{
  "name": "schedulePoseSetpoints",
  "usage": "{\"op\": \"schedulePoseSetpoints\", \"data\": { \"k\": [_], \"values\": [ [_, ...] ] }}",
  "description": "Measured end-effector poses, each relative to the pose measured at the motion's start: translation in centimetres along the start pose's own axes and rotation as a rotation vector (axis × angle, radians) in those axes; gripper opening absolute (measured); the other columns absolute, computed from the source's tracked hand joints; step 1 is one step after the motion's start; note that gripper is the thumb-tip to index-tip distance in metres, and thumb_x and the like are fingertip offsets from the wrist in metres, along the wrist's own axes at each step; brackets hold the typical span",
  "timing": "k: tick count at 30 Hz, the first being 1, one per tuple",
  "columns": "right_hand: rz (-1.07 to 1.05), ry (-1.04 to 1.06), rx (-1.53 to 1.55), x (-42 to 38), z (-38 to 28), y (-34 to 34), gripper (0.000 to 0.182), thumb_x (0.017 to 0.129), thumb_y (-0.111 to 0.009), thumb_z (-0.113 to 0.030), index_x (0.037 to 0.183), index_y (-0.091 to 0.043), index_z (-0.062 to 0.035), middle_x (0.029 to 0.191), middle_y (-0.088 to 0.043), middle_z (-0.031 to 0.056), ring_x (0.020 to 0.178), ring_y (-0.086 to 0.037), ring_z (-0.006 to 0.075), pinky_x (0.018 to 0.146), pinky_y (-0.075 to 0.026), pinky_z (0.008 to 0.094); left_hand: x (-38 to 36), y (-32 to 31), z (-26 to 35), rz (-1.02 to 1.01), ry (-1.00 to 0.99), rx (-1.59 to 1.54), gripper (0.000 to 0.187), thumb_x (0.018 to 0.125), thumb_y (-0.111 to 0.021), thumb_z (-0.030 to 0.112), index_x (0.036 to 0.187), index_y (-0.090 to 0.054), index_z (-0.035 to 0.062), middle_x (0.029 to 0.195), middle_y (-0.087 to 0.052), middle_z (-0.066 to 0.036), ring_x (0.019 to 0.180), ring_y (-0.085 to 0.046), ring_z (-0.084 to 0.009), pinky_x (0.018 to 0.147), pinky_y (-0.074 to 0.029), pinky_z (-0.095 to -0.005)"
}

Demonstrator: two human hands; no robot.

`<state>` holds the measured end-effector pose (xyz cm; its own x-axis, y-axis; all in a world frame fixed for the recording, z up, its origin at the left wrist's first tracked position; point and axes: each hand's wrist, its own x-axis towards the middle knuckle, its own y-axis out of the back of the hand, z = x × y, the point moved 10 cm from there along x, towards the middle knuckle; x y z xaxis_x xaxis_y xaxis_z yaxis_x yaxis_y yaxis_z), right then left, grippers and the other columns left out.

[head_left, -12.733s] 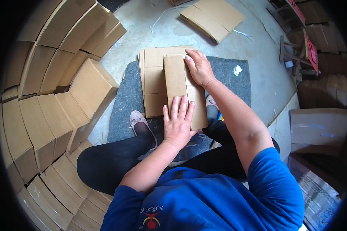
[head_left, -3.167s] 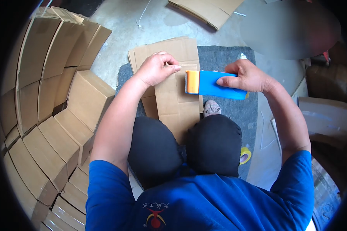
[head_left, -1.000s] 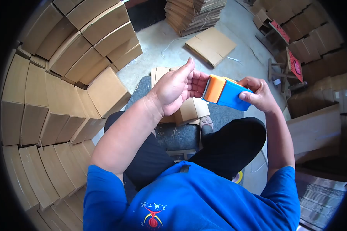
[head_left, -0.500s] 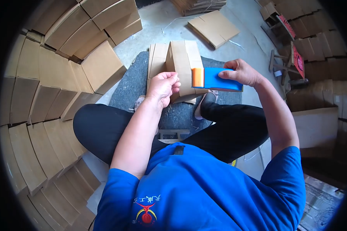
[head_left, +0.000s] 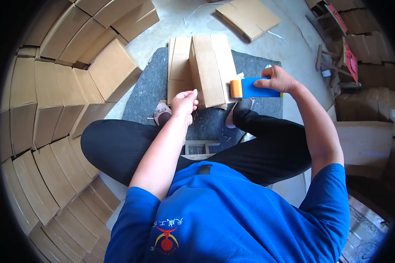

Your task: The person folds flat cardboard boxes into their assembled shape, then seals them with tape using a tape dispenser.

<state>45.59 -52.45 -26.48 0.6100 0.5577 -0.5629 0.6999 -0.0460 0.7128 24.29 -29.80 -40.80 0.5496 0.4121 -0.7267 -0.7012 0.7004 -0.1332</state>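
Observation:
A cardboard box [head_left: 207,72] stands in front of me on flattened cardboard [head_left: 178,65]. My right hand [head_left: 280,81] grips a blue tape dispenser [head_left: 260,89], whose orange end points left toward the box's right side. At the box's near left corner, my left hand [head_left: 184,105] is closed in a pinch. Whatever lies between its fingertips, if anything, is too small to make out.
Stacked cardboard boxes [head_left: 66,92] rise along my left. Flat cardboard sheets [head_left: 248,18] lie on the floor ahead, beyond the dark mat [head_left: 145,90]. To the right are a wooden stool with a red top [head_left: 350,61] and more boxes [head_left: 362,103].
The tape dispenser in my right hand has moved right, off the box's near face to beside it. My left hand has shifted slightly down, still pinched. The view has tilted a little.

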Motion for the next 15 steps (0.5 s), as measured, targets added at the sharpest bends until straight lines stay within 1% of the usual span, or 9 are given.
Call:
{"op": "schedulePoseSetpoints", "data": {
  "k": [2, 4, 6, 7, 8, 10, 12, 13, 15],
  "values": [
    [-0.013, 0.003, 0.002, 0.5, 0.7, -0.7, 0.053, 0.075, -0.074, -0.052, 0.085, -0.073, -0.0004, 0.077, -0.068, 0.0127, 0.073, -0.066, 0.0193, 0.07, -0.054, 0.0332, 0.7, -0.2, -2.4, 0.039, -0.03, -0.046, 0.02, 0.093, -0.071, 0.019, 0.101, -0.065, 0.0023, 0.079, -0.063, -0.001, 0.062, -0.054, -0.0079, 0.054, -0.044, -0.023],
    [-0.066, 0.048, 0.057, 0.3, 0.6, -1.9, 0.053, 0.074, -0.074, -0.052, 0.085, -0.072, -0.0003, 0.076, -0.068, 0.0123, 0.072, -0.066, 0.0192, 0.069, -0.053, 0.0335, 0.1, 0.0, -3.0, 0.218, -0.194, -0.059, 0.02, 0.096, -0.066, 0.018, 0.106, -0.065, 0.0002, 0.092, -0.067, -0.006, 0.079, -0.061, -0.0119, 0.072, -0.05, -0.0264],
    [-0.07, 0.055, 0.068, 0.1, 0.7, -2.4, 0.052, 0.074, -0.074, -0.051, 0.085, -0.072, -0.0001, 0.074, -0.068, 0.0121, 0.071, -0.066, 0.0188, 0.068, -0.054, 0.0336, -1.2, -0.2, -2.5, 0.28, -0.255, -0.003, 0.022, 0.099, -0.062, 0.019, 0.109, -0.064, 0.0004, 0.098, -0.068, -0.007, 0.088, -0.061, -0.0131, 0.081, -0.051, -0.028],
    [-0.065, 0.056, 0.073, 0.0, 0.8, -2.6, 0.052, 0.075, -0.073, -0.051, 0.084, -0.072, -0.0001, 0.073, -0.067, 0.012, 0.07, -0.066, 0.0188, 0.068, -0.053, 0.0336, -2.1, -0.2, -2.1, 0.33, -0.296, 0.103, 0.025, 0.101, -0.058, 0.023, 0.109, -0.065, 0.001, 0.101, -0.068, -0.009, 0.093, -0.062, -0.0181, 0.086, -0.05, -0.0321],
    [-0.059, 0.057, 0.078, -0.1, 0.9, -2.7, 0.052, 0.075, -0.073, -0.051, 0.084, -0.072, -0.0001, 0.073, -0.067, 0.012, 0.07, -0.065, 0.0188, 0.067, -0.053, 0.0336, -2.0, -0.2, -2.4, 0.328, -0.291, 0.108, 0.025, 0.101, -0.058, 0.023, 0.109, -0.065, 0.001, 0.101, -0.068, -0.009, 0.093, -0.062, -0.0181, 0.086, -0.05, -0.0321],
    [-0.04, 0.062, 0.099, -0.3, 1.0, -2.7, 0.051, 0.075, -0.073, -0.051, 0.083, -0.072, -0.0002, 0.072, -0.067, 0.0118, 0.069, -0.065, 0.0187, 0.067, -0.053, 0.0335, -1.9, -0.5, -2.4, 0.286, -0.322, 0.205, 0.034, 0.101, -0.057, 0.029, 0.122, -0.06, 0.0025, 0.123, -0.061, -0.016, 0.109, -0.059, -0.0257, 0.096, -0.046, -0.0366],
    [-0.015, 0.067, 0.12, -0.5, 1.4, -2.7, 0.051, 0.075, -0.073, -0.051, 0.083, -0.071, -0.0003, 0.072, -0.067, 0.0116, 0.069, -0.065, 0.0187, 0.067, -0.053, 0.0334, -1.2, 0.0, -3.8, 0.318, -0.186, 0.23, 0.051, 0.099, -0.058, 0.035, 0.139, -0.048, 0.0051, 0.144, -0.044, -0.021, 0.128, -0.049, -0.0327, 0.106, -0.041, -0.0402],
    [-0.013, 0.064, 0.123, -0.4, 1.6, -2.8, 0.052, 0.075, -0.072, -0.052, 0.082, -0.071, -0.0004, 0.071, -0.067, 0.0116, 0.068, -0.065, 0.0188, 0.066, -0.053, 0.0335, -0.1, 0.6, -6.0, 0.267, -0.031, 0.224, 0.067, 0.096, -0.064, 0.035, 0.149, -0.035, 0.0073, 0.154, -0.029, -0.021, 0.139, -0.038, -0.0348, 0.112, -0.035, -0.0421],
    [-0.023, 0.081, 0.107, -0.3, 1.5, -2.6, 0.052, 0.076, -0.072, -0.053, 0.082, -0.071, -0.0005, 0.071, -0.066, 0.0117, 0.067, -0.064, 0.019, 0.065, -0.052, 0.0339, 1.0, 2.4, -8.8, 0.316, 0.133, 0.367, 0.069, 0.094, -0.067, 0.03, 0.15, -0.035, 0.0067, 0.154, -0.031, -0.022, 0.139, -0.038, -0.0348, 0.113, -0.035, -0.0416]
  ]
}}
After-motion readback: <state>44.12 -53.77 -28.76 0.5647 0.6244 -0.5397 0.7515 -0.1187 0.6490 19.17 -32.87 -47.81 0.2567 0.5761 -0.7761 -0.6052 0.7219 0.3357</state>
